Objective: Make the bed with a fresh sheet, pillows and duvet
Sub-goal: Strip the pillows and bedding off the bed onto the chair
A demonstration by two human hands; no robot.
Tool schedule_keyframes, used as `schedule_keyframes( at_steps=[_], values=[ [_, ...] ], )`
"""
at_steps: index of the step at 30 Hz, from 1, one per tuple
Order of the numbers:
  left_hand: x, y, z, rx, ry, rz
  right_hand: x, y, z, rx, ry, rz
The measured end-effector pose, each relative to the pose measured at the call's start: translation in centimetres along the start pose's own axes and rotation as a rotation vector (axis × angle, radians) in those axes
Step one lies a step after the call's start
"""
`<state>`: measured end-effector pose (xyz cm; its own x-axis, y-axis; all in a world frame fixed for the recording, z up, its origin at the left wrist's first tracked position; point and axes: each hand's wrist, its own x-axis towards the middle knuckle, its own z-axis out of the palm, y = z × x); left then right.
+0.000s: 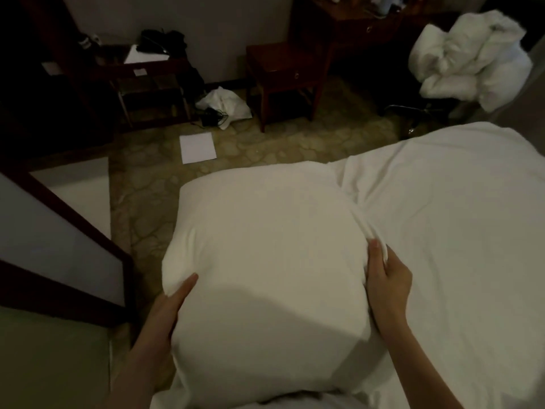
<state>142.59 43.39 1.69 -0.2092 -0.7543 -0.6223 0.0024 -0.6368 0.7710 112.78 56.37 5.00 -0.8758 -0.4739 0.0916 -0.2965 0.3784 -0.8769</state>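
White cloth is filling the lower frame, and the room beyond is lying too dim to read: the dark clutter on the table (147, 69) is staying indistinct, and the pillow's near end is running out of view. The pillow (265, 246), plump and smooth, is sitting at the bed's left edge on the wrinkled sheet (442, 216). The left hand (174, 302) is pressing flat against its left side, fingers straight. The right hand (386, 278) is gripping its right side, pinching a fold of fabric. A heap of bedding (474, 60) is lying on a chair, well apart.
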Motion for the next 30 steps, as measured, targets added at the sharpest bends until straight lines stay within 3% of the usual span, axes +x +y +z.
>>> schedule_keyframes(
  at_steps=[4, 11, 18, 23, 30],
  values=[
    [7.1, 4.9, -0.4, 0.030, -0.037, -0.006, 4.7, -2.4, 6.8, -0.047, 0.013, 0.004],
    [22.5, 19.3, -0.2, 0.149, -0.043, 0.073, 11.7, -8.7, 18.3, -0.052, 0.135, 0.094],
    [33.2, 27.6, 2.8, 0.179, -0.206, 0.039, 18.7, -12.5, 24.4, -0.018, 0.228, 0.147],
    [41.9, 31.7, 7.0, 0.278, -0.214, 0.022, 25.6, -12.9, 29.0, -0.080, 0.312, 0.211],
    [55.5, 39.4, 19.5, 0.388, -0.235, -0.010, 41.4, -13.1, 33.8, -0.081, 0.413, 0.254]
  ],
)
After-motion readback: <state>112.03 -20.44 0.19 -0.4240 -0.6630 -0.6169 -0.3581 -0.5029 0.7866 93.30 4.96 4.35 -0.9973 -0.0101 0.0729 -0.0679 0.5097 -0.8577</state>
